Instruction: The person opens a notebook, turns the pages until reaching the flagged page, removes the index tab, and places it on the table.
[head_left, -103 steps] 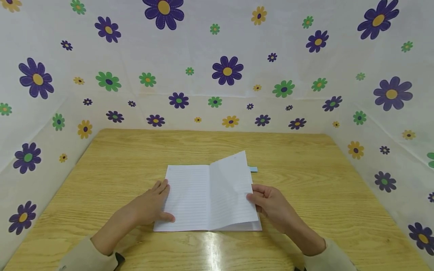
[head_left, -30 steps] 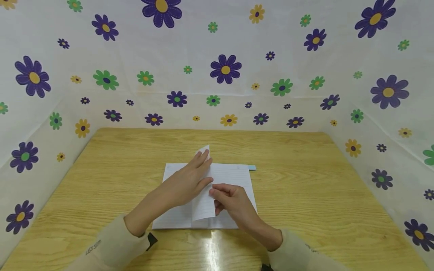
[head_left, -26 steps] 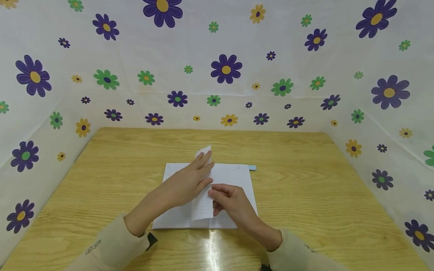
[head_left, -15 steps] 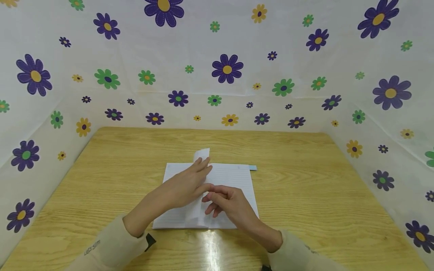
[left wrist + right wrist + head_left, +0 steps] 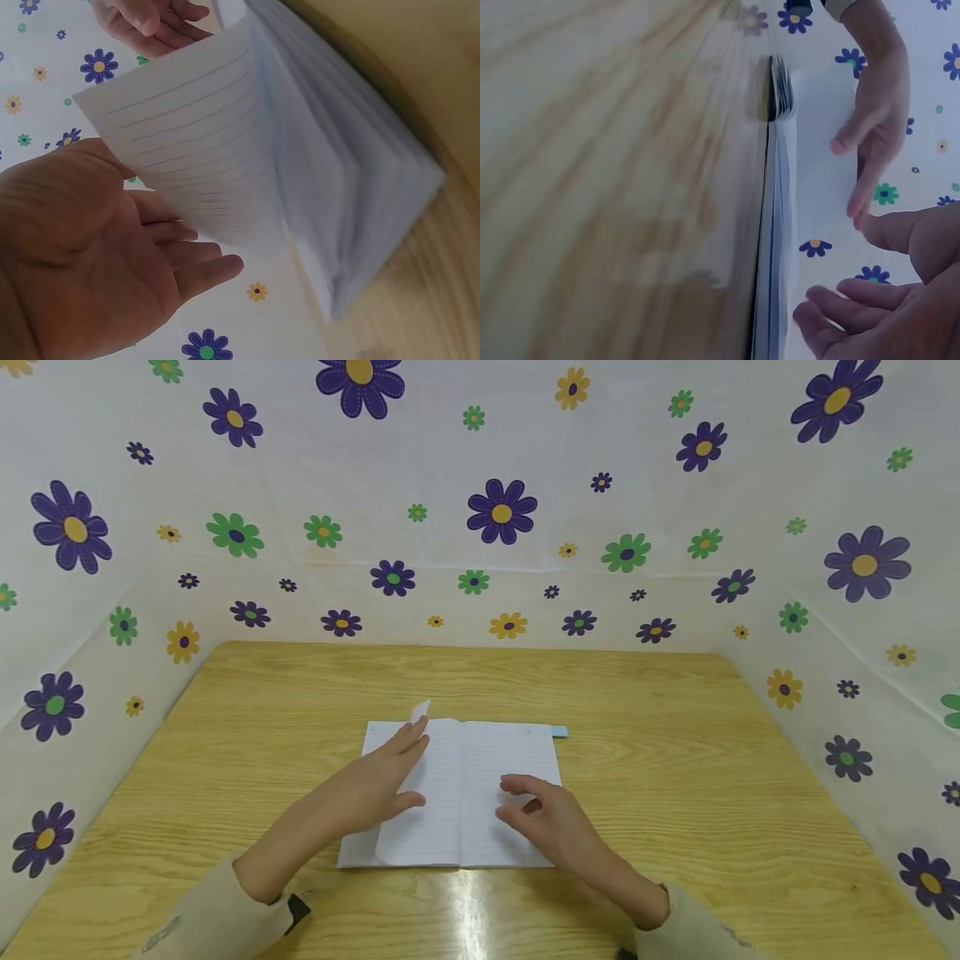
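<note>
A lined notebook lies open in front of me, one page lifted and leaning over its left half. My left hand touches that page with its fingers extended, the palm towards it in the left wrist view. Over the right half of the notebook hovers my right hand, fingers loosely bent and apart from the thumb, with nothing held between them. In the right wrist view the right hand shows beside the notebook's edge.
A light blue tab sticks out at the notebook's upper right. The wooden table extends around the notebook. A white cloth with printed flowers stands along the back and both sides.
The page has turned from the right across to the left half. My right hand has released it and drawn back to the right; my left hand has moved left with the page.
</note>
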The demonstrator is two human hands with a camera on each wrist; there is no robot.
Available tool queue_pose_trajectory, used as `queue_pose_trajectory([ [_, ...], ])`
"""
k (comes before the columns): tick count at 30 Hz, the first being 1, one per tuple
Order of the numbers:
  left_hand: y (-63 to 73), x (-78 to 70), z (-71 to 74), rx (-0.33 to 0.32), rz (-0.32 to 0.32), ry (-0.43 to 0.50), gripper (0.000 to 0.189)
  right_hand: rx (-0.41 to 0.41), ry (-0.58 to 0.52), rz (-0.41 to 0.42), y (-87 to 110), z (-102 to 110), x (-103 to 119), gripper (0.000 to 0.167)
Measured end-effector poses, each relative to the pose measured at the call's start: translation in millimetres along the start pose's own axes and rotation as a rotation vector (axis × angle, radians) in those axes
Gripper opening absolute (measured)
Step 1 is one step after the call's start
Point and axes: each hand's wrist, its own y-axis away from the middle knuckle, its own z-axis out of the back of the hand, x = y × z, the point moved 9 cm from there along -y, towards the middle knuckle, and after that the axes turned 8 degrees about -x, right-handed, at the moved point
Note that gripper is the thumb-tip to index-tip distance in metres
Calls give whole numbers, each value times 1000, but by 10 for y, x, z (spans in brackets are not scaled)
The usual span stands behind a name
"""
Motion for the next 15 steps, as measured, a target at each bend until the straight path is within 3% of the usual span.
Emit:
queue_pose_trajectory([
  [3, 60, 55, -13, -12, -24, -34, 84, -20, 115, -21, 27, 66, -39, 46],
  [7, 123, 135, -43, -4, -9, -40, 92, -13, 226, -14, 46, 106, -55, 53],
  [15, 223, 338, -152, 62, 128, -72, 110, 98, 407, 16, 96, 88, -88, 69],
])
